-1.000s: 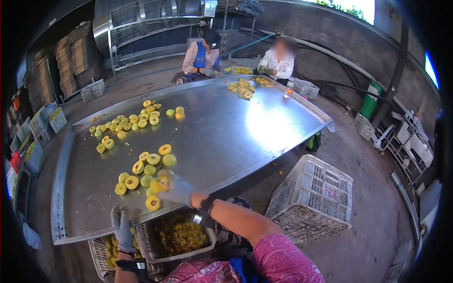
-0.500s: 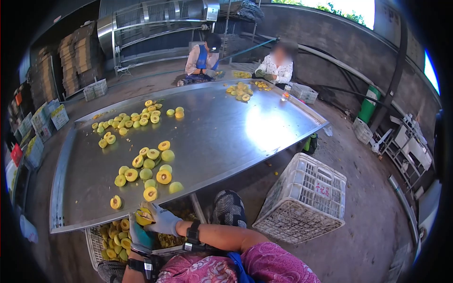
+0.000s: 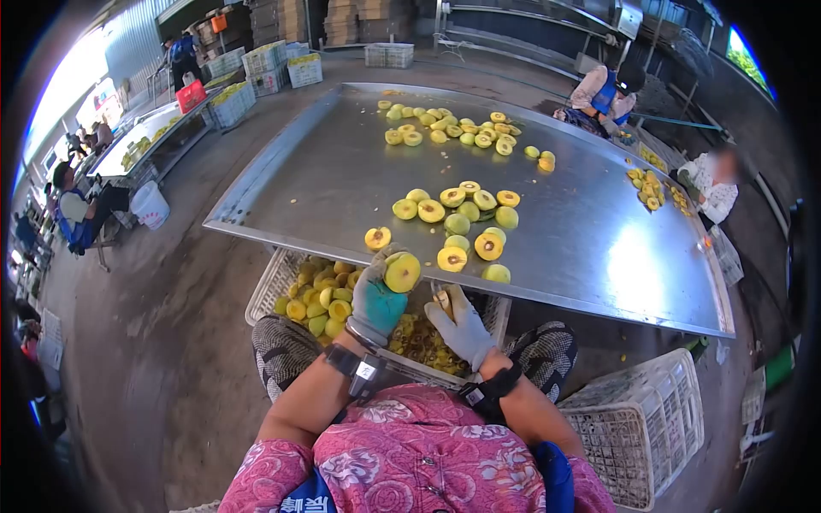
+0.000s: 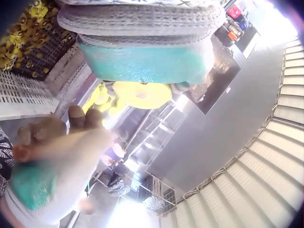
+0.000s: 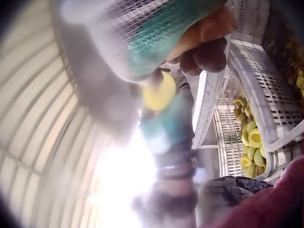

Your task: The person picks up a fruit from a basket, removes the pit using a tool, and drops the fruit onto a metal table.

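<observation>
In the head view my left hand (image 3: 379, 301), in a grey and teal glove with bare fingertips, grips a yellow peach half (image 3: 402, 273) in front of the table's edge. My right hand (image 3: 464, 329), also gloved, is just right of it, fingers curled in. The right wrist view shows its bare fingertips (image 5: 211, 56) and thumb bunched together, with nothing evident between them. Below the hands stand a white crate (image 3: 259, 301) of peach halves and a second crate (image 3: 499, 321) of brown-and-yellow pits and scraps. Several peach halves (image 3: 457, 224) lie on the metal table (image 3: 342, 184).
More peach halves (image 3: 475, 128) are spread toward the table's far side. An upturned white crate (image 3: 641, 419) stands on the floor at my right. Two people sit at the table's right end. Another work table (image 3: 162, 128) and a white bucket (image 3: 150, 205) are at left.
The head view has swung left. Both hands came together by the table's edge around a peach; now they are apart, with a peach half in the left. One half lies alone near the edge.
</observation>
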The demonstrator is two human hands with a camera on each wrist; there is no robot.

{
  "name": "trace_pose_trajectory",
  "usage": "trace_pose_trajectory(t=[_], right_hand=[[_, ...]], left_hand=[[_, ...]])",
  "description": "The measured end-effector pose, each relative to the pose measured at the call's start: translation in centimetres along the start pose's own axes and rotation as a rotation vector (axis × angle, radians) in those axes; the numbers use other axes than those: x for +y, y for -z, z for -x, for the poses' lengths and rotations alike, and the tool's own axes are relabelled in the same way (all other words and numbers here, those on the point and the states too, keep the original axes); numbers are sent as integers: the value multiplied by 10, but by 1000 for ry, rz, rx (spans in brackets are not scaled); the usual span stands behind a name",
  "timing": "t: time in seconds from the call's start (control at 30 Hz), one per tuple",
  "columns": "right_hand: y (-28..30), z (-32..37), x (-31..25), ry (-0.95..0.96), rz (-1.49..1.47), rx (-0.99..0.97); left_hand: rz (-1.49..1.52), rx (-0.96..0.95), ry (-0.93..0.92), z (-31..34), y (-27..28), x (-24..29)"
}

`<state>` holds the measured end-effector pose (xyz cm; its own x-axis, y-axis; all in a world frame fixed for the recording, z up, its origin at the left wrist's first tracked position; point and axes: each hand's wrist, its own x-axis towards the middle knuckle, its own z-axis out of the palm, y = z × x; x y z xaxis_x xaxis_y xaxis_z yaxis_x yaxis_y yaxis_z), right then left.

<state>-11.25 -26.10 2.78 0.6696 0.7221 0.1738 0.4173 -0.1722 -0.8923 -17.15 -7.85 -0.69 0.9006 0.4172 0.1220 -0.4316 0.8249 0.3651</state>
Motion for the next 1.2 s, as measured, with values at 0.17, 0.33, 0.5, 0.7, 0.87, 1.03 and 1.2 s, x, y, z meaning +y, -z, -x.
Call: trace_pose_trajectory(t=[0.17, 0.33, 0.5, 0.7, 0.87, 1.03, 1.2], right_hand=[[-7, -3, -2, 90, 4, -73], [-14, -4, -13, 118, 49, -18], [-15, -6, -27, 29, 112, -55], [-23, -10, -15, 36, 132, -42], [-36, -12, -1, -22, 180, -84], [-37, -11, -12, -22, 54, -81], [-41, -19, -6, -22, -90, -70]], left_hand=[[-53, -29, -32, 7, 1, -3], [-95, -9, -10, 15, -9, -4], [-110, -13, -17, 17, -9, -10], [-178, 64, -20, 17, -3, -15], [-350, 182, -34, 10, 7, -15], [-357, 246, -111, 11, -25, -15], [-570, 213, -236, 5, -30, -12]])
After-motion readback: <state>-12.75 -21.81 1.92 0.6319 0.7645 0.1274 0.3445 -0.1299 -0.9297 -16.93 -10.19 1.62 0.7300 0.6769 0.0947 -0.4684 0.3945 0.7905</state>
